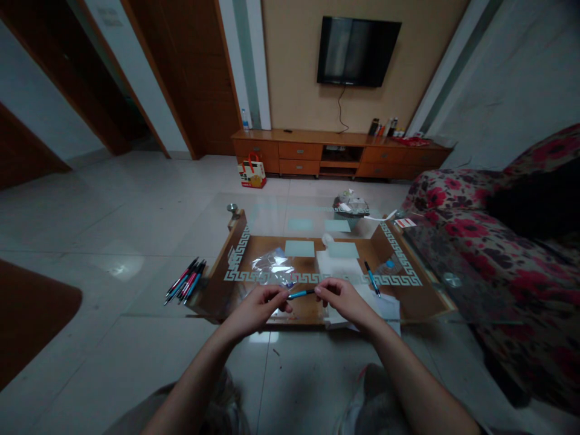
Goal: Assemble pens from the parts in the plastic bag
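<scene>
- Blue pen [299, 295], up over the counter's [403, 280] near edge!
- My left grip [268, 302] and right grip [339, 297] pinch an end each.
- Light pressure, no bending: I'd keep it straight.

Tabletop [147, 302]: smooth, glossy clear glass w/ frosted bands [399, 281]; base [226, 260] underneath: wood, low sheen. Metal cap [232, 208] nr far-left corner, shiny. Held pen [298, 295]: smooth plastic, grip [309, 292] prob. matt, hard to tell. Pens [185, 281] by left edge: glossy plastic. Wrapper [274, 267] twd near edge: crinkly clear film, v. shiny. Floor tiles [149, 217]: polished.
</scene>
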`<state>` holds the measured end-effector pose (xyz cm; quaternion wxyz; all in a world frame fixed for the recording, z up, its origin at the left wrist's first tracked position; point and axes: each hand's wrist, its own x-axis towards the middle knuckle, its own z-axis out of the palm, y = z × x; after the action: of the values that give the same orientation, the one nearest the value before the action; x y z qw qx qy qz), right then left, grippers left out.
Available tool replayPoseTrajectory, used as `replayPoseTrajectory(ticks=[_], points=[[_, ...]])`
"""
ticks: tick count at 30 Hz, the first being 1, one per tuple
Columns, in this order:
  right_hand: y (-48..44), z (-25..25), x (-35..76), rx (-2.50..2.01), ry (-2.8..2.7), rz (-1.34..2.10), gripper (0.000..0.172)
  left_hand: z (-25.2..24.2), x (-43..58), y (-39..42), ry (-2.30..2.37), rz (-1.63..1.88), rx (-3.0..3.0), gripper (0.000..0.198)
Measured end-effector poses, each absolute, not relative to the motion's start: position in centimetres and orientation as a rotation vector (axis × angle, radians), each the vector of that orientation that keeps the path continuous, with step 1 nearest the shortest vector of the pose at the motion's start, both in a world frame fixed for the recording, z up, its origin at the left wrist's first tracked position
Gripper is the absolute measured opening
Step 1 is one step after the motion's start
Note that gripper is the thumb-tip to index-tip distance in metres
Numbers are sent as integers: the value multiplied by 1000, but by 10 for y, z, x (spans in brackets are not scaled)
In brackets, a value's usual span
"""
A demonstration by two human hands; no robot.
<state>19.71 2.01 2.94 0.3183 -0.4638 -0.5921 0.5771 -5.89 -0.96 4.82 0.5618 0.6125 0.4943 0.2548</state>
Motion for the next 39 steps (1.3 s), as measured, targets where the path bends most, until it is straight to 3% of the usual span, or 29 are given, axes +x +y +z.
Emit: replayPoseTrajectory(ticks=[10,22,28,39], points=[[16,43,194,-1184,-1403,1536,31,59,-57,-10,1149,641,1460,47],[18,40,197,-1149,-1261,1575,38,55,-56,-11,992,687,1405,36],[17,43,195,-1090,-1273,1576,33,54,-53,-16,920,553,1480,33],[16,45,195,-1066,-1310,1446,28,51,-51,-17,973,622,1486,32]])
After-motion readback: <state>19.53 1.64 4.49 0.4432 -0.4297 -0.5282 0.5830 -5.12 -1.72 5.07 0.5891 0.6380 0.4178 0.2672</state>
